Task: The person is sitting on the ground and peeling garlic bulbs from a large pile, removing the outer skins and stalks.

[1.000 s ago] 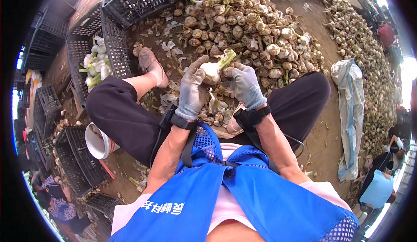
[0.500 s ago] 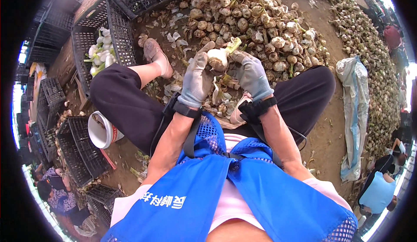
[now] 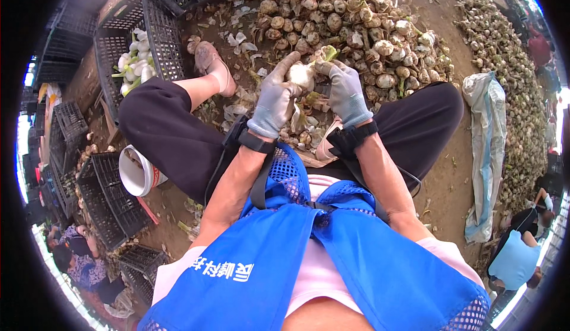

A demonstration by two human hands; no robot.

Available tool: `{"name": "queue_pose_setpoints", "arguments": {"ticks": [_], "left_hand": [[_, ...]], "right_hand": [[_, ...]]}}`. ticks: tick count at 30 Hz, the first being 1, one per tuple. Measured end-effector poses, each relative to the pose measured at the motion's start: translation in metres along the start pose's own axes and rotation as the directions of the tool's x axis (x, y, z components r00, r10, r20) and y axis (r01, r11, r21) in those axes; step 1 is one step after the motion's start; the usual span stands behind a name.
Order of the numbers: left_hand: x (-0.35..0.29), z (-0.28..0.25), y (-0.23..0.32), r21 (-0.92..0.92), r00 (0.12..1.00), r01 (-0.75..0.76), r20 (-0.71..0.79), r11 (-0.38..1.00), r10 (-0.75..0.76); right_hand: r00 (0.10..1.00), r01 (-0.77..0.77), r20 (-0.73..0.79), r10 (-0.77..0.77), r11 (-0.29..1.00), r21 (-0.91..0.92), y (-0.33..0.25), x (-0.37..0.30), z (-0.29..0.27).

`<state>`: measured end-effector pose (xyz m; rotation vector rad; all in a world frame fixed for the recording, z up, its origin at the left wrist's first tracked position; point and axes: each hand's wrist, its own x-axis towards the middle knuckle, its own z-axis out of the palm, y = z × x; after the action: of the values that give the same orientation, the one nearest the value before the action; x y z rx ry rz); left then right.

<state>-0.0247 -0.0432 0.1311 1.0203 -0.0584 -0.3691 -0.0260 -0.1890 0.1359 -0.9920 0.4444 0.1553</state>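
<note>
A pale garlic bulb [image 3: 301, 78] is held in the left hand [image 3: 274, 102], whose gloved thumb and fingers are spread only about as far as the bulb's width and are set against its left side. By the gloved right hand [image 3: 345, 93], the bulb is met at its neck, with the digits drawn narrowly together beside the short green stem [image 3: 328, 53]; whether the neck is pinched or merely touched cannot be told. The bulb is suspended between both hands, in front of the lap, with its stem tilted up and to the right. Beneath the hands, the ground is littered with papery skins [image 3: 300, 123]. Just beyond, a large pile of soiled bulbs [image 3: 356, 28] is heaped. To the left, cleaned white bulbs [image 3: 136, 64] are contained in a black slatted crate [image 3: 164, 37], and a white bucket [image 3: 132, 175] is placed near the left knee. To the right, a pale woven sack [image 3: 484, 153] is laid on the ground.
</note>
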Motion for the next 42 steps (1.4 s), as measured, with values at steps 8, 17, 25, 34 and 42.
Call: {"name": "queue_pose_setpoints", "arguments": {"ticks": [8,17,25,34,42], "left_hand": [[0.001,0.012,-0.008,-0.093,0.983,-0.016,-0.182,0.996,-0.001],[-0.007,0.011,-0.001,0.748,0.908,-0.177,-0.128,0.640,0.400],[0.006,-0.019,0.009,0.210,0.979,0.173,-0.145,0.962,-0.144],[-0.001,0.000,0.006,0.107,0.980,-0.193,-0.036,0.975,0.198],[0.001,-0.001,0.004,0.041,0.984,-0.171,-0.038,0.985,0.172]], "right_hand": [[0.976,-0.213,0.144,0.163,0.845,0.490,0.012,0.017,-0.009],[0.995,-0.049,-0.067,0.068,0.965,0.256,0.010,0.014,-0.005],[0.997,-0.077,0.031,0.071,0.889,0.452,0.009,0.023,-0.022],[0.990,0.099,0.097,-0.102,0.995,0.034,0.005,0.000,0.000],[0.995,0.098,0.031,-0.096,0.994,-0.048,-0.010,-0.012,0.010]]}}
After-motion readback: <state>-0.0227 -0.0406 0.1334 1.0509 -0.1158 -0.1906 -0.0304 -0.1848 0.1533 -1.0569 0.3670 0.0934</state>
